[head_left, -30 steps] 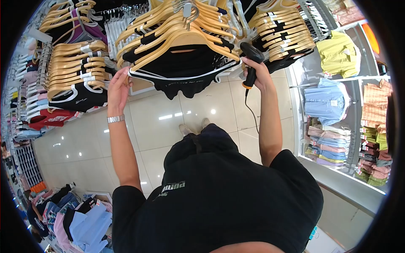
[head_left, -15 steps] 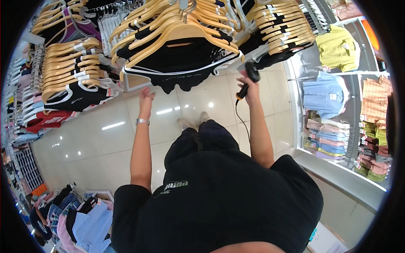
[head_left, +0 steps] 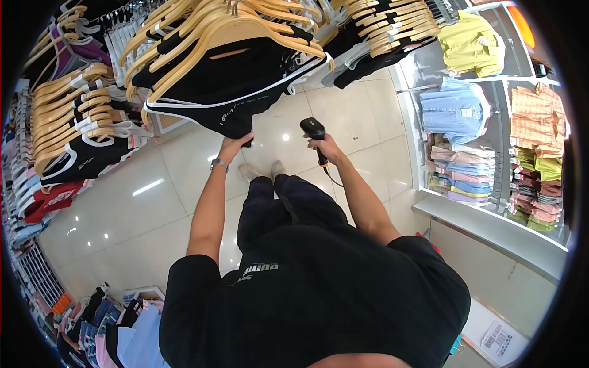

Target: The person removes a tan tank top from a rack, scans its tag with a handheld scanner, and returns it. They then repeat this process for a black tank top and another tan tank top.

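My left hand point(head_left: 233, 147) grips the lower hem of a black top point(head_left: 215, 80) with white trim, pulling it down toward me. The top hangs on a wooden hanger point(head_left: 245, 32) at the front of a rack. In my right hand point(head_left: 326, 148) is a black handheld scanner point(head_left: 314, 130), held upright by its handle with the head up and a cable running down behind the wrist. Between the scanner and the black top there is a gap.
Wooden hangers with dark clothes point(head_left: 76, 122) stand at the left, more hangers point(head_left: 396, 27) at upper right. A wall display holds a yellow shirt point(head_left: 469, 49) and a blue shirt point(head_left: 454, 113). Folded clothes point(head_left: 138, 337) lie at lower left. Tiled floor point(head_left: 153, 208) shows below.
My left hand has moved right and closed on the top's hem, which is now stretched downward. My right hand has brought the scanner left and lower. The view has shifted slightly.
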